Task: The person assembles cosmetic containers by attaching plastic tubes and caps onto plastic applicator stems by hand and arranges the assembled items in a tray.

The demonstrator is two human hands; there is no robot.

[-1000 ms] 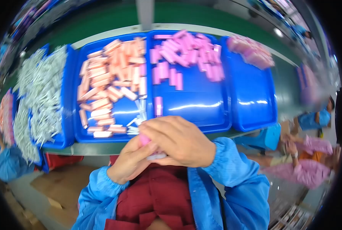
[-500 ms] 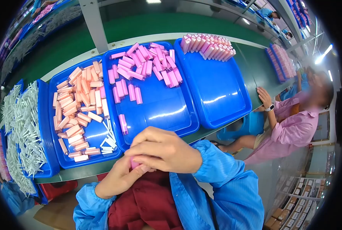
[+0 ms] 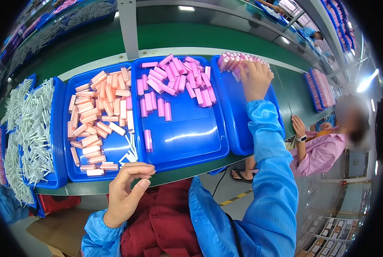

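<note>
My right hand (image 3: pixel 256 81) reaches into the right blue tray (image 3: pixel 242 122). Its fingers close on a pink tube at the near side of the packed pink tubes (image 3: pixel 230 62), partly hiding it. Low at the table's front edge, my left hand (image 3: pixel 129 188) is empty, thumb and fingers apart. Beyond it, the middle blue tray (image 3: pixel 187 126) holds loose pink tubes (image 3: pixel 174 77), with a lone pink tube (image 3: pixel 148 141) near the left wall. Peach tubes (image 3: pixel 99 113) fill much of the tray to the left, and thin white sticks (image 3: pixel 132 147) lie in its near right corner.
Heaps of pale thin plastic pieces (image 3: pixel 39 132) overfill trays at the far left. A metal post (image 3: pixel 128 30) rises behind the trays. At the right, a person in a pink shirt (image 3: pixel 324 150) rests a hand on the table, near another tray of pink pieces (image 3: pixel 320 90).
My hands, together around a pink item half a second ago, have parted. The right moved up and right to the packed tubes; the left opened and shifted slightly left. The view shifted.
</note>
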